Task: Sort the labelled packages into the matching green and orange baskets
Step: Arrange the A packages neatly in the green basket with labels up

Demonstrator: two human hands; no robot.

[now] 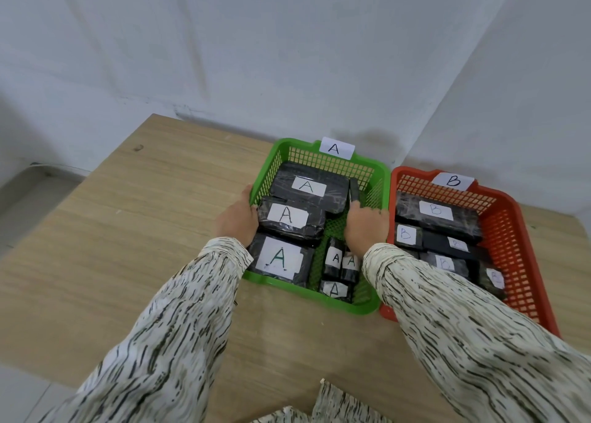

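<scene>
At frame centre, the right hand (363, 227) pinches a slim upright package (354, 191), long axis pointing up-frame, inside the green basket (319, 301); the left hand (236, 219) clasps its rim.

A light wooden table (134, 231) with a fine horizontal grain fills the lower half of the view, its far edge pushed close to a corner of the room. Two plain white walls meet behind it: the back wall (224, 55) is scuffed, with a faint dark smudge low down near the table, and the right wall (527, 87) angles away. At the left, a strip of pale grey floor (28, 205) shows below the table's edge. The light is soft and even.
</scene>
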